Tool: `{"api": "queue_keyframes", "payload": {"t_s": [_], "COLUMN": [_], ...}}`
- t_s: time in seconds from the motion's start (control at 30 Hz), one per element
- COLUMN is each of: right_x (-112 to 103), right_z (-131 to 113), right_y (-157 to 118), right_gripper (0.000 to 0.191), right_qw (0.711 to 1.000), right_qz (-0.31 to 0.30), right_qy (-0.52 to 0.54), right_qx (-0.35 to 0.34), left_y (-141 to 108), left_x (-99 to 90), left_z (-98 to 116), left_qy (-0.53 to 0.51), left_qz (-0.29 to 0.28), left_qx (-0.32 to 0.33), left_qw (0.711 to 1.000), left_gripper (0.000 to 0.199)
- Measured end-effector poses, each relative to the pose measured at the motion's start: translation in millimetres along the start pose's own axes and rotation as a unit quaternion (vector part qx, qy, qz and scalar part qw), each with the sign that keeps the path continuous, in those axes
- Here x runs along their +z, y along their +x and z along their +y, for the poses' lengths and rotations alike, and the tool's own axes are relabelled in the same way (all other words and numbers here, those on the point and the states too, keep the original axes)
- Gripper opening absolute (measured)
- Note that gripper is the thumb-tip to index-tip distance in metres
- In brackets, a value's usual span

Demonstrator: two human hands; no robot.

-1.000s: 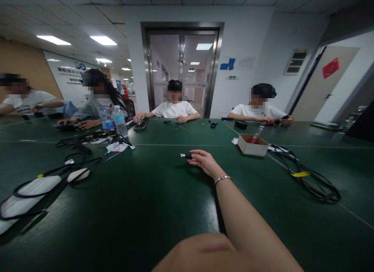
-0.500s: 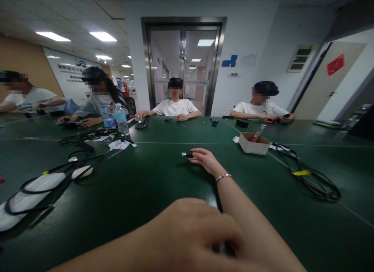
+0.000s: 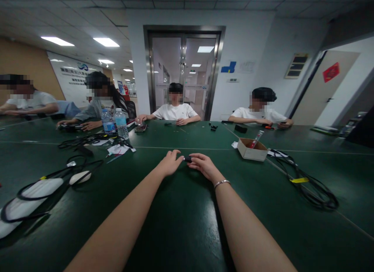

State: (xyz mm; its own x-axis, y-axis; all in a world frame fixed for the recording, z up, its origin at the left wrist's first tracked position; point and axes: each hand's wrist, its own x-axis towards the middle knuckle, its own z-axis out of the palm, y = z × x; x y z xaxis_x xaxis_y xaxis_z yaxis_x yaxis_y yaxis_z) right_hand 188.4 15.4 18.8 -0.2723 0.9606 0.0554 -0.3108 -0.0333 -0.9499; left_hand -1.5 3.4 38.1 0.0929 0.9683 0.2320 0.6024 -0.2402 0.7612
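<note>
Over the middle of the green table, my right hand (image 3: 203, 166), with a silver bracelet at the wrist, is closed on a small black piece with a silver metal end (image 3: 187, 159). Its exact kind is too small to tell. My left hand (image 3: 170, 163) is on the other side, thumb tip right at the metal end. The left fingers are stretched forward, with a gap between index finger and thumb, and nothing is seen gripped in them. Whether the left thumb touches the metal end, I cannot tell.
Coiled black cables lie at the left and right (image 3: 317, 190), beside a white power strip (image 3: 43, 192) and a white mouse (image 3: 80, 178). A small open box (image 3: 253, 153) stands to the right, water bottles (image 3: 120, 124) to the left. Several people sit around the table.
My left hand, blurred and close to the camera before, has reached forward to the metal end of the black piece. My right hand still holds it in nearly the same place.
</note>
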Motion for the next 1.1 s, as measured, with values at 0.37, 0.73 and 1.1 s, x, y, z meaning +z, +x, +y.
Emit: {"api": "queue_keyframes", "payload": {"t_s": [0.37,0.73,1.1], "right_x": [10,5,3], "right_z": [0,5,4], "right_y": [1,9,5], "right_gripper": [0.016,0.011,0.022], "right_qw": [0.998,0.998,0.999], "right_qz": [0.014,0.032,0.023], "right_qy": [-0.053,-0.053,-0.044], "right_qx": [0.009,-0.006,-0.006], "left_y": [7,7,5], "left_x": [33.2,28.0,27.6], "left_z": [-24,-19,-19], "left_qy": [-0.222,-0.316,-0.236], "left_qz": [0.024,-0.013,-0.004], "left_qx": [0.004,-0.007,-0.019], "left_qw": [0.975,0.949,0.972], "left_gripper": [0.023,0.025,0.023]}}
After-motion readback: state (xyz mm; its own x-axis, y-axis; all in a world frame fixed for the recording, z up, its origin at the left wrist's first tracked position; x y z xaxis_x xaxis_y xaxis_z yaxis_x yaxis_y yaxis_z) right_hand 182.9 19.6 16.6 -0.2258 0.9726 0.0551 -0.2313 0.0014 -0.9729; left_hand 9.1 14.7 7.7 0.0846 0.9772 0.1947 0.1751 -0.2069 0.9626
